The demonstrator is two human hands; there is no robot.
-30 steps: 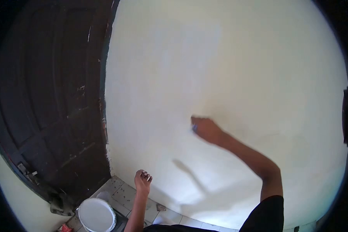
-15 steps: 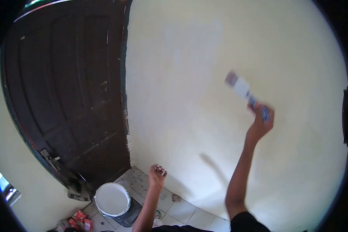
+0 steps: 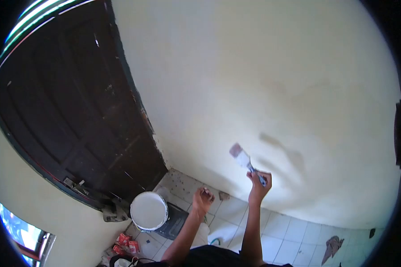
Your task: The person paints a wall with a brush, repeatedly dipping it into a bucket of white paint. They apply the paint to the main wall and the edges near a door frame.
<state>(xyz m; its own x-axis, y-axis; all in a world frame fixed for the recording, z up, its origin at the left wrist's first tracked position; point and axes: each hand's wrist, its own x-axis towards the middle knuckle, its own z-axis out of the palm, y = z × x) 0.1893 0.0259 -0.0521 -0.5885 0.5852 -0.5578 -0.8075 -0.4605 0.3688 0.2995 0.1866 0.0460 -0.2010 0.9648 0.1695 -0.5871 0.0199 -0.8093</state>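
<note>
My right hand [image 3: 259, 186] grips a paintbrush [image 3: 243, 158] by its blue-and-white handle. The brush tilts up to the left, its bristle end dark and its middle coated in white, in front of the pale wall [image 3: 272, 71]. Lower and to the left is my left hand [image 3: 203, 199], fingers curled in, pale marks on the fingertips, nothing seen in it. Left of that hand stands a bucket [image 3: 149, 211] of white paint with a smeared rim.
A dark wooden door [image 3: 71, 107] fills the left side. Beside the bucket is a dark box-like thing [image 3: 176, 222]. Red packets [image 3: 127, 242] lie at lower left, and a crumpled cloth [image 3: 333, 247] lies on the tiled floor [image 3: 276, 231] at right.
My right hand has come down and left with the paintbrush, nearer my body. The view has turned and tilted down, showing more floor. My left hand remains curled.
</note>
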